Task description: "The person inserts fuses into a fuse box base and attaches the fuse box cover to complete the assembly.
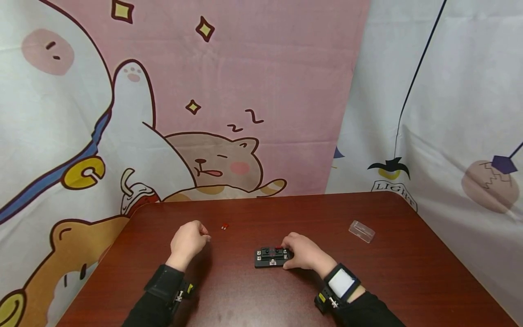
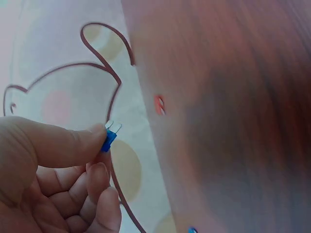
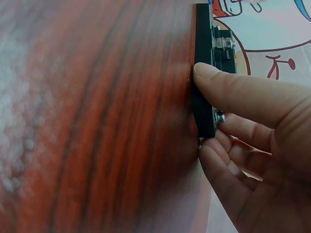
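Note:
Between thumb and index finger, my left hand (image 1: 188, 241) pinches a small blue blade fuse (image 2: 110, 140), its two metal prongs pointing up and away from the fingertips in the left wrist view. The other fingers of that hand are curled in. My right hand (image 1: 305, 252) grips the right end of a black fuse block (image 1: 265, 257) that lies on the table. In the right wrist view, the thumb presses the side of the black base (image 3: 204, 104), and metal nuts (image 3: 223, 43) show on top. A red blade fuse (image 1: 224, 226) lies just beyond my left hand.
A clear plastic box (image 1: 362, 231) lies on the brown wooden table (image 1: 237, 299), toward the back right. Behind the table's far edge hangs a printed cloth (image 1: 265, 68). At the left wrist view's bottom edge, a bit of something blue (image 2: 193, 230) shows.

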A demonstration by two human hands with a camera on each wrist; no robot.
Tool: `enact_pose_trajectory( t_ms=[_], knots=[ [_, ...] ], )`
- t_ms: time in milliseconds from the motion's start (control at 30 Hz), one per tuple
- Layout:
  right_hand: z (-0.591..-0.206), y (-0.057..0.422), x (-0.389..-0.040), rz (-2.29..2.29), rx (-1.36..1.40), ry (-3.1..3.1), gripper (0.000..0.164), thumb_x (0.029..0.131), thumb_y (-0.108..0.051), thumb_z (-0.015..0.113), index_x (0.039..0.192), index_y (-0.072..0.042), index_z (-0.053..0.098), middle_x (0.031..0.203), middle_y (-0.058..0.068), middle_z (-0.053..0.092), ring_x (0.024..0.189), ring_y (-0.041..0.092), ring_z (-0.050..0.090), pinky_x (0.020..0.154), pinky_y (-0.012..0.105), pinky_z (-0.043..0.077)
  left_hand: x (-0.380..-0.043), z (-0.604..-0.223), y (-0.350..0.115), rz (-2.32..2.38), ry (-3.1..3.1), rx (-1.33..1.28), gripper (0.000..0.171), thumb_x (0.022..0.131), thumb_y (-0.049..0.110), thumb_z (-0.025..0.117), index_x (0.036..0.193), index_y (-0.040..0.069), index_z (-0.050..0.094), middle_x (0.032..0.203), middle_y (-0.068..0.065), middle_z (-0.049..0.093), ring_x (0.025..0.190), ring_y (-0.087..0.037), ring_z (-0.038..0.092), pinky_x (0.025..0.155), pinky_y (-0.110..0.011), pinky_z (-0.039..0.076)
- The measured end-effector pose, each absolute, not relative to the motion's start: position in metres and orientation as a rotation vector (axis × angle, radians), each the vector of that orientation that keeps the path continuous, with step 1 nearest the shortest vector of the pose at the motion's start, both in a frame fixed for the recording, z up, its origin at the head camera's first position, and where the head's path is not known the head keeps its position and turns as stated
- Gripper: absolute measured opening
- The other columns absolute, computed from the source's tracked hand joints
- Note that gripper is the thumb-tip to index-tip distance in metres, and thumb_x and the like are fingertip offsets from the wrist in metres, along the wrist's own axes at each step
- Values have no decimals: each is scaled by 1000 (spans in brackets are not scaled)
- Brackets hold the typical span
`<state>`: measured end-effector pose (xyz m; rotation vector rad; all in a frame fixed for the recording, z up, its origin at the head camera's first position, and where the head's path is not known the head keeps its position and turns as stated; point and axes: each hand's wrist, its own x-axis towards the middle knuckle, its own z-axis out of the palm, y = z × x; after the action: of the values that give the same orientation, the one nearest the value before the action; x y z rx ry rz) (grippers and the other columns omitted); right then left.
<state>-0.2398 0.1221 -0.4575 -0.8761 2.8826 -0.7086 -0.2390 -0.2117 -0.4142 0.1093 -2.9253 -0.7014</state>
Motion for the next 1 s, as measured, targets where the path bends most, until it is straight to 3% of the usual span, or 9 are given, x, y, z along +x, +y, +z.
enact_pose_trajectory(
  t_ms=[1000],
  knots=[
    [-456, 121, -237, -740, -818, 2866, 40, 69, -22, 91, 99, -10, 67, 95, 0, 58, 83, 16, 54, 78, 41, 49, -229, -417, -119, -766, -2772, -394, 13, 82, 9, 80, 81, 14, 68, 73, 6, 61, 62, -10, 51, 55, -29, 43]
  ],
)
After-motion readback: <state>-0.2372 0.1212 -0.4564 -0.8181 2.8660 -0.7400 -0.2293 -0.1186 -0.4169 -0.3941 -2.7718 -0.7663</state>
